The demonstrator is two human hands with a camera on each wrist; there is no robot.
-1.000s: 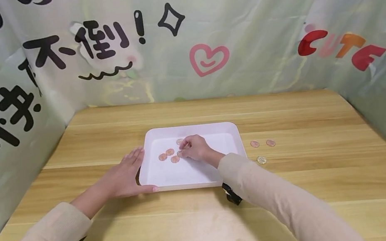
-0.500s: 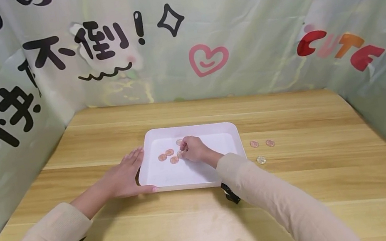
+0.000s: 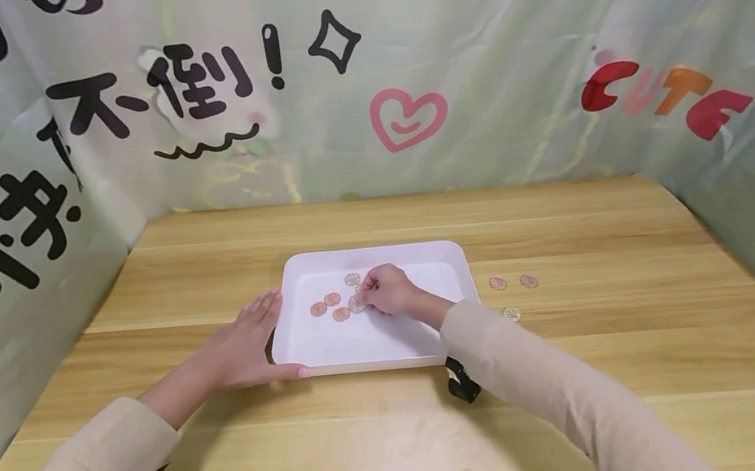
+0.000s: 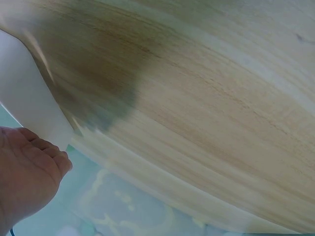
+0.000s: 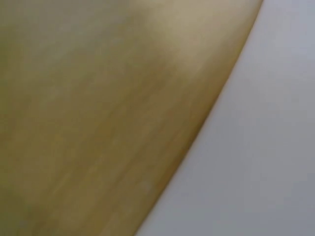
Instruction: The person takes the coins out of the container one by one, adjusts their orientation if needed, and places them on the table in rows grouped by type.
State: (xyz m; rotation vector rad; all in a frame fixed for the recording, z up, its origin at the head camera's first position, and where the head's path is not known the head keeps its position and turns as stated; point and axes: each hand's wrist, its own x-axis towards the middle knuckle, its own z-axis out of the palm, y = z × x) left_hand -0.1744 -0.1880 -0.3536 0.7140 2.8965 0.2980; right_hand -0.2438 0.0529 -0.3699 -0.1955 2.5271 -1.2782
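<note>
A shallow white tray [image 3: 366, 350] lies on the wooden table. Against its left side rest the straight fingers of my left hand [image 3: 236, 352], the thumb along the front rim. In the left wrist view, this hand [image 4: 29, 169] shows beside the tray's wall [image 4: 29, 88]. My right hand [image 3: 389, 291] is over the tray, fingertips pinched together at a small round patterned disc that they mostly cover. Close to its fingertips lie a silvery disc [image 3: 355, 304] and a pale copper disc [image 3: 352, 280]. Several copper discs [image 3: 332, 299] lie to their left.
On the table [image 3: 411, 444] right of the tray are two copper-pink discs [image 3: 498, 283] and a pale gold disc [image 3: 512, 314]. Printed cloth [image 3: 509, 83] surrounds the back and sides. In the right wrist view only the table [image 5: 98, 123] and white tray [image 5: 246, 147] show.
My right hand has shifted slightly to the right, uncovering more of the discs by its fingertips. My left hand and the tray stay where they were.
</note>
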